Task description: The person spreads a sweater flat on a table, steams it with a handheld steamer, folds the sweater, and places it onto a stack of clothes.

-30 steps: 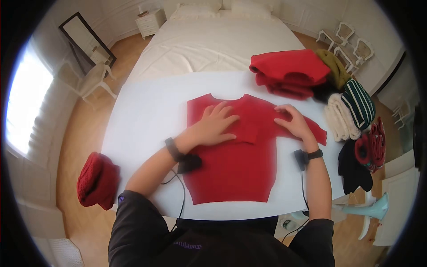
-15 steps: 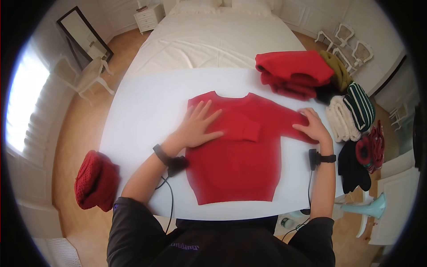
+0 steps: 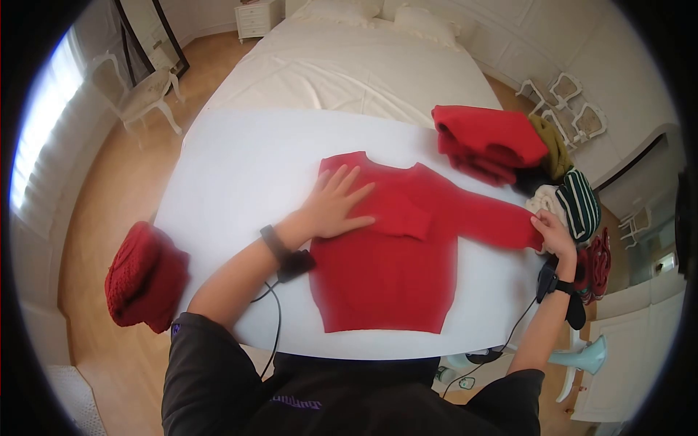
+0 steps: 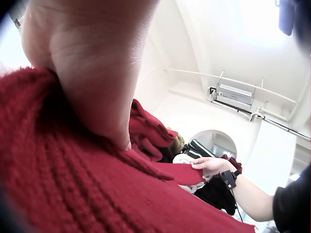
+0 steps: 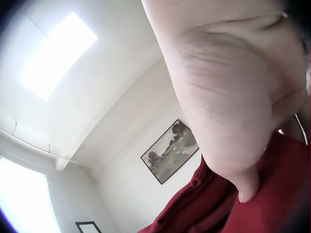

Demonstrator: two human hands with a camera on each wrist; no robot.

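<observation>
A red knit sweater (image 3: 392, 261) lies flat, front up, on a white table (image 3: 240, 167), with its left sleeve folded across the chest. My left hand (image 3: 338, 203) presses flat on the chest, fingers spread and straight; the left wrist view shows the left hand (image 4: 92, 68) pressing on the sweater (image 4: 58, 184). The right sleeve stretches out toward the table's right edge. My right hand (image 3: 551, 234) holds its cuff there, and the left wrist view shows the right hand (image 4: 211, 165) with its fingers over the cuff. In the right wrist view the palm (image 5: 228, 97) hovers over red knit (image 5: 252, 208).
Folded red knitwear (image 3: 487, 138) is stacked at the table's far right corner, with a striped garment (image 3: 579, 203), a cream one (image 3: 542, 203) and dark and red pieces beside it. A red knit item (image 3: 142, 280) lies off the table's left. A bed (image 3: 349, 69) stands beyond.
My right hand slid outward along the right sleeve from near the shoulder to the cuff, straightening the sleeve. My left hand stayed flat on the chest. The head view shifted.
</observation>
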